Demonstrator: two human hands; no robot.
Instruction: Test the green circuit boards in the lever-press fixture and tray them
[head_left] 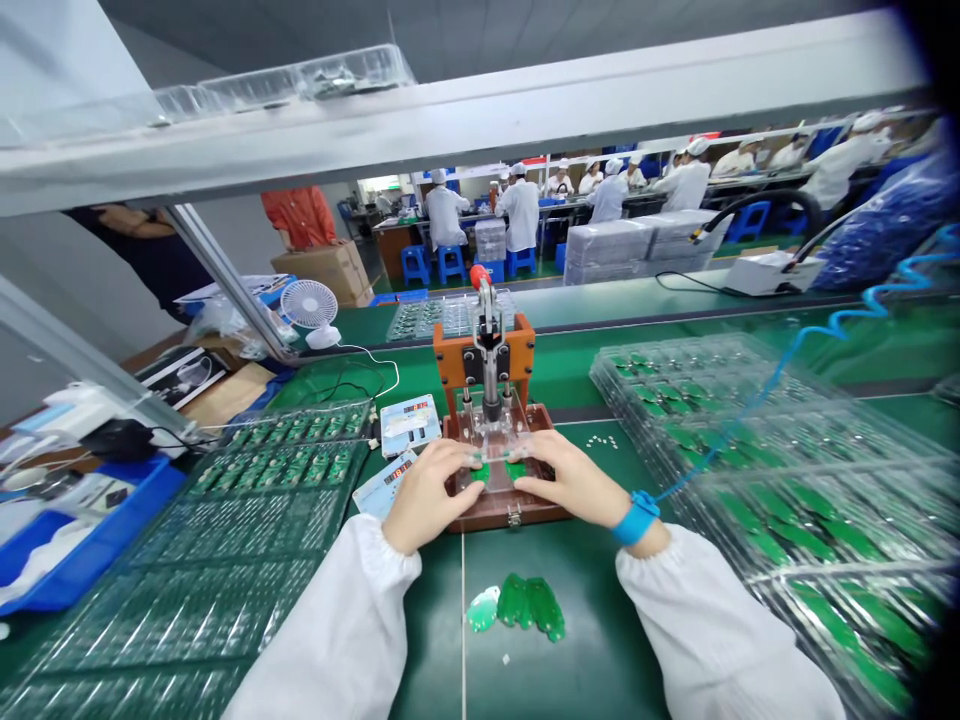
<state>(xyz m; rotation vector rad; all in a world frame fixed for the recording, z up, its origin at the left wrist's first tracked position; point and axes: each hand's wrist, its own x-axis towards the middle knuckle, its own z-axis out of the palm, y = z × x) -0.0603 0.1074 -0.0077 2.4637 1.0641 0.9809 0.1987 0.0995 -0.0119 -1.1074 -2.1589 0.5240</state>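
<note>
Factory floor, white-coated workers at a far production line (484, 205). Green-topped table (585, 650) in front.

Clear blister trays, right (780, 574): along the table's right side; green circuit boards lie in the pockets.

Clear blister trays, left (247, 525): along the table's left side; smaller green boards (277, 465) fill the far rows, nearer pockets blurred.

Blue bin (101, 545): at the table's left edge; white material (52, 560) inside.

Toggle-press fixture (452, 348): orange frame, brown base, mid-table, towards the far edge.

Left hand (435, 487), right hand (571, 480): one each side of the base, thumbs parted from half-curled fingers; any firm hold cannot be told.

Digital-display meters, two (410, 428) (382, 489): left of the base.

Loose green boards (529, 605): grouped between the base and the table's near edge.

Fixture boards, two (480, 473) (515, 469): on the base, one at each hand's fingertips. Handling, as judged: guide by the rims, keep level and square, fingers out from beneath the press head.

White bits (601, 441): scattered right of the base.
</note>
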